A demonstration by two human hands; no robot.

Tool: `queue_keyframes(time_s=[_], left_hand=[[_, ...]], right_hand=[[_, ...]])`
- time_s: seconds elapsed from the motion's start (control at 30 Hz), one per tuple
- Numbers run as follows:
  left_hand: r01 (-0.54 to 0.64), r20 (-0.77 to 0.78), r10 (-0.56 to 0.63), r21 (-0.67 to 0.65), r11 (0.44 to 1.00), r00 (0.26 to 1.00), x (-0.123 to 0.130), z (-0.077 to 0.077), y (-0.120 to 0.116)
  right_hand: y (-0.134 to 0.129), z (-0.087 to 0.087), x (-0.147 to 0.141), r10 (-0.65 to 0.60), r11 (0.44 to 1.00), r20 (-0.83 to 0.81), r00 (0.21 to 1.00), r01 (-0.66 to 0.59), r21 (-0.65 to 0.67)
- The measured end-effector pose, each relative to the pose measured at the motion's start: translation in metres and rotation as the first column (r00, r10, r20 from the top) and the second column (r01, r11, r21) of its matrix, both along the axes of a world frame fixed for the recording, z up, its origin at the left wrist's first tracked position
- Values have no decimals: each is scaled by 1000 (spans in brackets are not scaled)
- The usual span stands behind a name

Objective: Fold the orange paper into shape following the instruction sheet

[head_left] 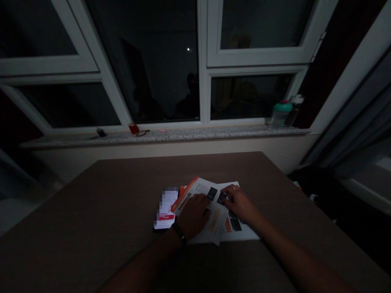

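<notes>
Leaflets (214, 213), at least two, overlapping, orange edge on top one, print too small to read, on brown table (91, 211). Left hand (194, 215) resting on top leaflet, fingers slightly curled, no grip, black wristband (179, 233). Right hand (240, 203) open, fingertips (226, 190) on leaflets, no grip. One phone (165, 207) just left of leaflets, screen pixelated, red strip. Windowsill (183, 135): two bottles (281, 116), one red cup (133, 128), one pair of glasses (142, 133)

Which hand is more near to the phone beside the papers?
Left. The left hand rests on the papers beside the phone; the right hand lies farther right, also on them.
</notes>
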State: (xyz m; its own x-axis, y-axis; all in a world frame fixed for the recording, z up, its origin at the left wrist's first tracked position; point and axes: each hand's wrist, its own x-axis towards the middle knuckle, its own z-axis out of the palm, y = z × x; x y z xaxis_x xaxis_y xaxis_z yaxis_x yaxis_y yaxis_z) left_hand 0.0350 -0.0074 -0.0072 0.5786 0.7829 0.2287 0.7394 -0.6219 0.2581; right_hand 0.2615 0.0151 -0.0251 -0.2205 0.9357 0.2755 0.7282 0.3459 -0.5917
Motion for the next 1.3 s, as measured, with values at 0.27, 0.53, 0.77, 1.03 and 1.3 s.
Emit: queue_keyframes(time_s=[0.27,0.53,0.77,1.03,1.3], left_hand=[[3,33,-2,-26,1000,999,-1,1,0],[-77,14,77,8,997,997,0,1,0],[-85,4,85,3,996,996,0,3,1],[-56,23,56,-22,998,998,0,3,-1],[75,112,-69,-48,996,991,2,2,-5]], right_hand=[[4,-7,8,-158,987,93,983,153,57],[5,-5,10,-138,990,58,989,135,46],[6,-3,8,-106,993,-69,992,109,50],[5,2,7,-88,990,-161,983,104,94],[-1,11,-1,5,989,-239,971,30,144]])
